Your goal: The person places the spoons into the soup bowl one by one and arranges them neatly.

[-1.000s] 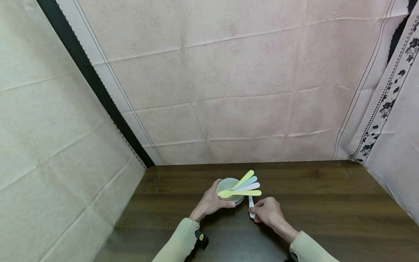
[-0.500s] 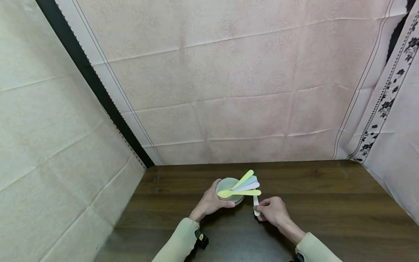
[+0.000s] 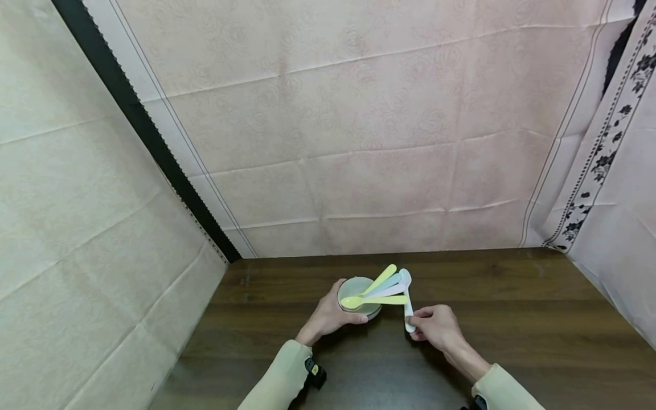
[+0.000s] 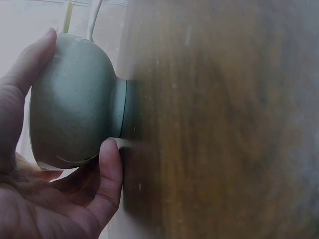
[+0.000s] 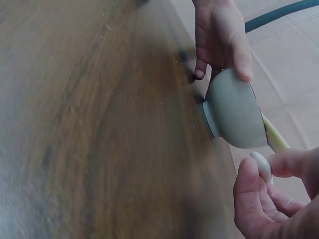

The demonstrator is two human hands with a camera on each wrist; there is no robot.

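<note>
In the head view my left hand grips a pale green bowl from its left side, thumb near the rim. Spoons lie across the bowl with handles fanned to the right: a yellow-green spoon, a light blue one, a pale lavender one and another yellow-green spoon. Right of them, my right hand pinches a whitish spoon by its handle end, its scoop pointing away from me. The right wrist view shows that handle tip between thumb and fingers, near the bowl.
A dark brown wooden table lies under both hands. Pale patterned cloth hangs behind it, with more cloth at the left and right.
My right hand has moved right and slightly away from me with the whitish spoon. The spoon's scoop now shows beside the other handles. My left hand and the bowl have stayed put.
</note>
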